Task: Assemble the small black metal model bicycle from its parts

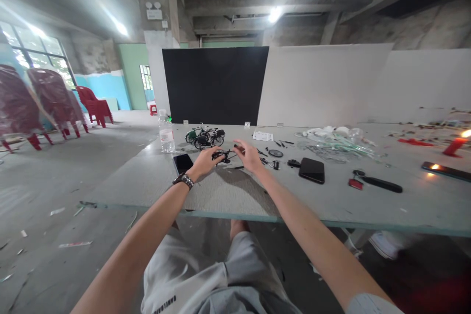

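Low over the table, my left hand (206,161), with a wristwatch above it, is closed on the rear part of a small black model bicycle (227,158). My right hand (249,156) reaches in from the other side, thumb and finger pinched at the bicycle's upper right end. A tiny dark piece shows at those fingertips, too small to name. Just behind stand finished-looking model bicycles (209,140), one with green parts. To the right of my right hand lie a loose wheel (275,153) and several small black parts (275,165).
A water bottle (167,132) and a phone (183,163) are at the left. Rightward lie a black flat device (312,170), a black-handled tool (382,184), clear plastic bags (334,137) and a lit red candle (456,146). A black panel (217,86) stands behind the table.
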`<action>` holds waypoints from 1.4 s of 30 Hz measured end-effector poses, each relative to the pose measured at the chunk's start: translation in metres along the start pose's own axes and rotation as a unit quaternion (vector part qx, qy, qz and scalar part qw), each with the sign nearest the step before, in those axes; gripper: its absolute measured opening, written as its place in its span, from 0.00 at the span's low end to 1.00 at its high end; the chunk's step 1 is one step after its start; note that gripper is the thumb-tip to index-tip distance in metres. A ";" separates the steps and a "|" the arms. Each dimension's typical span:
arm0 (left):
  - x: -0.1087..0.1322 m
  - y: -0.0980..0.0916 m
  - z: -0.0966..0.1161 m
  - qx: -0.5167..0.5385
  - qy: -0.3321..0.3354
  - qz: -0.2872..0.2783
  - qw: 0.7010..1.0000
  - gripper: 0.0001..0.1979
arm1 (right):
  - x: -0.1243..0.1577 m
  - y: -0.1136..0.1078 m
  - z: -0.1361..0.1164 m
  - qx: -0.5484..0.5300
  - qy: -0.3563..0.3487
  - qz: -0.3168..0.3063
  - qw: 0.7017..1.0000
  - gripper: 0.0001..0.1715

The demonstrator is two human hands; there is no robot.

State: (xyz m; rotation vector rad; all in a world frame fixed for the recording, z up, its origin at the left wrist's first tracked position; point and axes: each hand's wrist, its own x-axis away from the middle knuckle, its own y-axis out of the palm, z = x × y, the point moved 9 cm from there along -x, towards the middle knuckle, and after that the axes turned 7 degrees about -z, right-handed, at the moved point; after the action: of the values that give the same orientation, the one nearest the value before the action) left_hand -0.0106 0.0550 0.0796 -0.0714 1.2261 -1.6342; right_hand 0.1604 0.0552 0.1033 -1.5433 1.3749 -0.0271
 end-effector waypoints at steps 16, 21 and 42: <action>-0.002 0.003 0.008 0.014 0.046 -0.008 0.999 0.21 | 0.002 -0.001 -0.007 -0.001 -0.022 0.011 1.000 0.13; -0.001 0.003 0.010 0.018 0.049 -0.012 0.999 0.20 | 0.003 0.000 -0.010 0.005 -0.033 0.004 0.999 0.13; -0.004 0.006 -0.007 0.049 -0.013 0.018 0.999 0.18 | 0.008 0.017 -0.026 0.192 -0.111 -0.037 0.974 0.21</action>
State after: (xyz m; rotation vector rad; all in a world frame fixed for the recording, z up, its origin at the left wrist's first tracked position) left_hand -0.0089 0.0634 0.0743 -0.0083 1.1190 -1.6546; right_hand 0.1356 0.0353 0.0993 -1.2302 1.0620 -0.1524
